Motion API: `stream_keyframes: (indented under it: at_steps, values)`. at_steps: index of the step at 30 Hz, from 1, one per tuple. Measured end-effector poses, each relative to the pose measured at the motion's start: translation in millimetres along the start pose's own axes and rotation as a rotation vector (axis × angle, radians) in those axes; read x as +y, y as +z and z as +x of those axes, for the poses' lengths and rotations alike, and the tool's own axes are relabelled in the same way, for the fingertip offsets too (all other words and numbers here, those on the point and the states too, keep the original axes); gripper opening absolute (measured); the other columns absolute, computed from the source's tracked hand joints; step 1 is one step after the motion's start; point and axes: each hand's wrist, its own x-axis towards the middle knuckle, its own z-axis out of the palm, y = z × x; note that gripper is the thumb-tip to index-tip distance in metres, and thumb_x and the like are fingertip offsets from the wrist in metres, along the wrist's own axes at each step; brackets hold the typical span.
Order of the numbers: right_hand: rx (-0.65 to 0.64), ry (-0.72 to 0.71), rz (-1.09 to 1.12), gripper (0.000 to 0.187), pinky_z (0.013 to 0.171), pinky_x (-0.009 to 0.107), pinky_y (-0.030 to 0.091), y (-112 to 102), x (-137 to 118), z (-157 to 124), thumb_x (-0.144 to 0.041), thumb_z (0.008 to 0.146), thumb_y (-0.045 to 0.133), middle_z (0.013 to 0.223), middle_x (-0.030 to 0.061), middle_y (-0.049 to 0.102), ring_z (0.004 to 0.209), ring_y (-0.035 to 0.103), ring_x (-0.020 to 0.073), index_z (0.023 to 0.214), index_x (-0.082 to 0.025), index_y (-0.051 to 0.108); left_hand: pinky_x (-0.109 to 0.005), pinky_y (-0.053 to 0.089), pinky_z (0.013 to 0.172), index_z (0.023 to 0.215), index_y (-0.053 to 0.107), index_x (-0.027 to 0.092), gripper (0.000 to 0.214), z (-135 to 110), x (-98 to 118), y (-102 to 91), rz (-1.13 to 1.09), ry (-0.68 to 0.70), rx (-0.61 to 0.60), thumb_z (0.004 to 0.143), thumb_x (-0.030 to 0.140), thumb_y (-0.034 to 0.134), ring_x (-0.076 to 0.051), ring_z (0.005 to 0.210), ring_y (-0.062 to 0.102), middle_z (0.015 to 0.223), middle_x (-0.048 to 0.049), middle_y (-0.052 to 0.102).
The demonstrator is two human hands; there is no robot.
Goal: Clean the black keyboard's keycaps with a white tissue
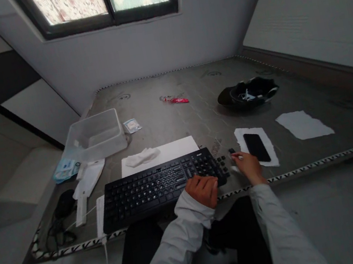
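A black keyboard (149,189) lies slanted along the front edge of the mattress-like surface. My left hand (203,191) rests at its lower right part, fingers curled; what they hold, if anything, is hidden. Several loose black keycaps (222,163) lie by the keyboard's right end. Just right of them, my right hand (249,167) is closed in a pinch, its fingertips by a small black piece (232,151). Something thin and pale shows at those fingertips, too small to name. A black phone (257,147) on a white paper (271,146) lies beside that hand.
Behind the keyboard lies a white sheet (179,146) with a crumpled tissue (142,157). A clear plastic tub (96,139), a mouse (65,203) and cables are at left. A red packet (178,100), a dark cap (233,97) and another paper (304,124) lie farther off.
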Motion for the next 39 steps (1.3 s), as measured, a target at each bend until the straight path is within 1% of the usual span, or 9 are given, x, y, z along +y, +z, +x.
stream_keyframes:
  at_steps: [5,10,15,18,24,28,32,35,39]
  values:
    - [-0.052,-0.040,-0.041,0.035,0.069,0.031,0.046,21.3,-12.6,13.4,-0.041,0.083,0.056,0.100,0.0098,0.072,0.091,0.065,0.0259,0.109,-0.024,0.071,-0.033,0.044,0.064,0.089,0.069,0.022,0.016,2.3,0.9,-2.1,-0.024,0.004,-0.007,0.087,0.021,0.054,-0.017,0.073,0.061,0.085,-0.0006,0.074]
    - [-0.056,-0.063,-0.065,0.027,0.067,0.029,0.044,22.7,-5.3,15.8,-0.041,0.083,0.056,0.101,0.0084,0.071,0.090,0.064,0.0243,0.096,-0.026,0.074,-0.032,0.044,0.062,0.086,0.068,0.021,0.013,2.3,1.5,-0.8,-0.045,0.016,0.010,0.086,0.020,0.054,-0.016,0.072,0.061,0.080,-0.0003,0.073]
    - [-0.066,-0.184,-0.017,0.032,0.073,0.028,0.044,25.0,-1.9,13.8,-0.038,0.086,0.054,0.104,0.0069,0.069,0.093,0.062,0.0212,0.110,-0.025,0.069,-0.032,0.044,0.062,0.084,0.067,0.022,0.011,0.9,3.2,1.7,-0.053,0.005,0.001,0.085,0.020,0.056,-0.017,0.070,0.060,0.079,0.0005,0.073]
    - [-0.106,-0.260,-0.013,0.028,0.077,0.029,0.043,27.3,-4.0,12.6,-0.037,0.086,0.055,0.104,0.0061,0.069,0.096,0.062,0.0213,0.105,-0.025,0.072,-0.032,0.044,0.061,0.083,0.067,0.022,0.012,0.6,4.0,1.7,-0.042,-0.004,-0.006,0.085,0.021,0.055,-0.016,0.070,0.060,0.078,-0.0006,0.072]
    - [-0.063,-0.176,-0.010,0.027,0.071,0.029,0.044,19.5,-4.1,7.1,-0.040,0.086,0.053,0.096,0.0056,0.072,0.087,0.064,0.0223,0.096,-0.026,0.073,-0.033,0.044,0.060,0.080,0.067,0.023,0.011,-0.8,3.5,2.8,-0.048,-0.007,0.013,0.083,0.021,0.057,-0.017,0.069,0.061,0.076,-0.0003,0.072]
    - [0.053,-0.112,0.171,0.034,0.072,0.032,0.045,0.1,-8.7,-3.2,-0.049,0.084,0.053,0.091,0.0058,0.074,0.083,0.066,0.0239,0.095,-0.024,0.073,-0.032,0.046,0.062,0.079,0.068,0.022,0.014,-0.2,4.2,2.2,-0.066,-0.028,0.008,0.084,0.022,0.055,-0.017,0.069,0.062,0.076,-0.0017,0.073]
    - [0.067,-0.124,0.466,0.039,0.082,0.035,0.046,-29.7,-36.5,-27.8,-0.054,0.078,0.059,0.092,0.0075,0.074,0.090,0.066,0.0252,0.091,-0.020,0.073,-0.031,0.050,0.066,0.084,0.068,0.020,0.016,3.5,5.7,-1.5,-0.140,-0.056,0.050,0.086,0.019,0.052,-0.016,0.071,0.065,0.080,-0.0019,0.074]
    - [-0.095,-0.189,0.649,0.038,0.084,0.036,0.047,-49.1,-71.3,-54.5,-0.052,0.075,0.064,0.092,0.0079,0.074,0.091,0.066,0.0252,0.091,-0.019,0.073,-0.030,0.052,0.073,0.098,0.068,0.019,0.017,5.4,4.1,-3.4,-0.162,-0.099,0.139,0.088,0.021,0.054,-0.016,0.078,0.068,0.088,-0.0031,0.074]
    - [-0.302,-0.290,0.764,0.034,0.087,0.037,0.048,-60.8,-111.3,-84.5,-0.049,0.075,0.066,0.093,0.0077,0.074,0.091,0.067,0.0248,0.089,-0.019,0.074,-0.031,0.055,0.074,0.112,0.066,0.019,0.029,2.4,-3.3,-0.7,-0.160,-0.214,0.224,0.088,0.034,0.058,-0.018,0.083,0.067,0.093,-0.0066,0.073]
